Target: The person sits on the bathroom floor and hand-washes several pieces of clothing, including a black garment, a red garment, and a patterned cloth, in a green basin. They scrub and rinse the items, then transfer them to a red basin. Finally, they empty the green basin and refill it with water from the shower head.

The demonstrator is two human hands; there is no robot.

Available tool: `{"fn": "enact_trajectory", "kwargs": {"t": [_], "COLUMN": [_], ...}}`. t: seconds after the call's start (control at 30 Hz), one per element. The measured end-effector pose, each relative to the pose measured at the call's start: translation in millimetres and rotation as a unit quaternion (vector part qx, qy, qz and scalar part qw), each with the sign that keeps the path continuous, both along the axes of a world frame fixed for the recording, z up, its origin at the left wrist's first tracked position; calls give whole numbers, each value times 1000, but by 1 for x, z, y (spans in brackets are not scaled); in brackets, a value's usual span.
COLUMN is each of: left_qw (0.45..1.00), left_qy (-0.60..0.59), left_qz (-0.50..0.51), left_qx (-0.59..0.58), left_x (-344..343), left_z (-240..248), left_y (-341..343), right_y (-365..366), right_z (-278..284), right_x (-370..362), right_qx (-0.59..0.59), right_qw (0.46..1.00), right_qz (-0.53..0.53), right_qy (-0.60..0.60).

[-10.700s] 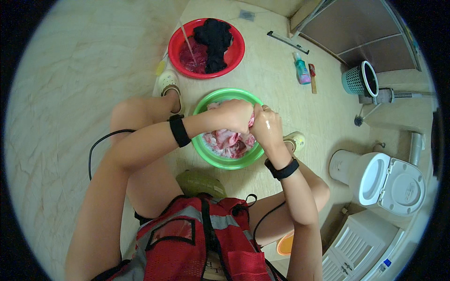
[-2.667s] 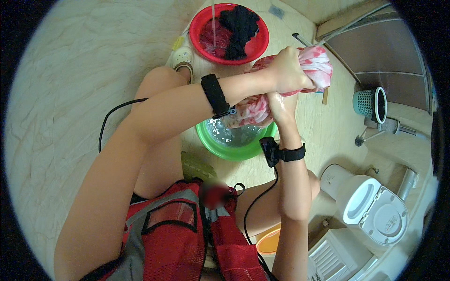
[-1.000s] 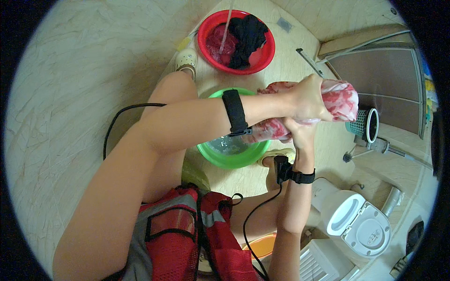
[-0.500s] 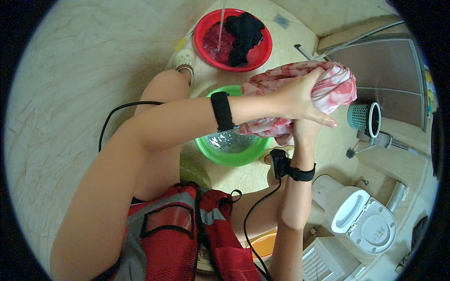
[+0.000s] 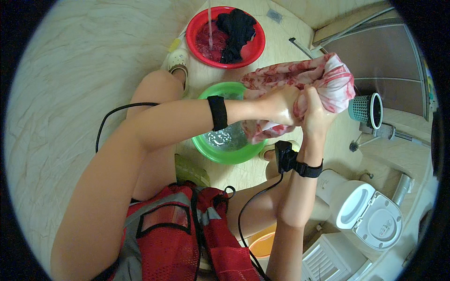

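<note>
A bunched red-and-white patterned cloth (image 5: 335,79) is held up in front of me, its loose folds hanging over the right side of a green basin (image 5: 206,149) of water. My left hand (image 5: 282,104) reaches across from the left and is closed round the cloth's middle. Right against it, my right hand (image 5: 316,110) grips the same cloth with the fingers wrapped round. The bulging end sticks out beyond my right hand. What kind of garment or linen it is cannot be made out.
Beyond the green basin, a water stream falls into a red basin (image 5: 192,46) holding a black cloth (image 5: 238,33). On the right are a teal basket (image 5: 359,108), a toilet (image 5: 355,206) and a white slatted stool (image 5: 328,260). An orange basin (image 5: 263,246) sits low by my right leg.
My left hand has gone from spread over the cloth to closed round it, shifting slightly left. My right hand has come up into view, gripping it. The cloth looks more tightly gathered.
</note>
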State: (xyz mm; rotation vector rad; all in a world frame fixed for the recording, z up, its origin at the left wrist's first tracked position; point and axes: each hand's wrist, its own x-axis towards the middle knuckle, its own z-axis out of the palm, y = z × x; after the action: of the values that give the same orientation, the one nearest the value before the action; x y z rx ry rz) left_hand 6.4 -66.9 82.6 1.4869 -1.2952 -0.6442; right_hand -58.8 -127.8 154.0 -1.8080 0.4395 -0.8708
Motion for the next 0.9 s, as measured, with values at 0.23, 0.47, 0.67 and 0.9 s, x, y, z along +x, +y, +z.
{"fn": "enact_trajectory", "kwargs": {"t": [0.23,0.47,0.67,0.9], "left_qw": [998,995,988,891], "left_qy": [-2,81,-34,443], "left_qz": [58,52,65,-8], "left_qx": [-34,-17,133,98], "left_x": [-10,-19,-25,-16], "left_z": [5,-29,-96,-112], "left_y": [3,5,30,38], "right_y": [7,-7,-8,-14], "right_z": [12,2,15,18], "right_x": [-3,-11,-22,-25], "right_qx": [8,34,107,-26], "right_qw": [999,998,993,989], "right_qz": [38,4,-15,46], "right_qy": [-29,-55,-45,-136]}}
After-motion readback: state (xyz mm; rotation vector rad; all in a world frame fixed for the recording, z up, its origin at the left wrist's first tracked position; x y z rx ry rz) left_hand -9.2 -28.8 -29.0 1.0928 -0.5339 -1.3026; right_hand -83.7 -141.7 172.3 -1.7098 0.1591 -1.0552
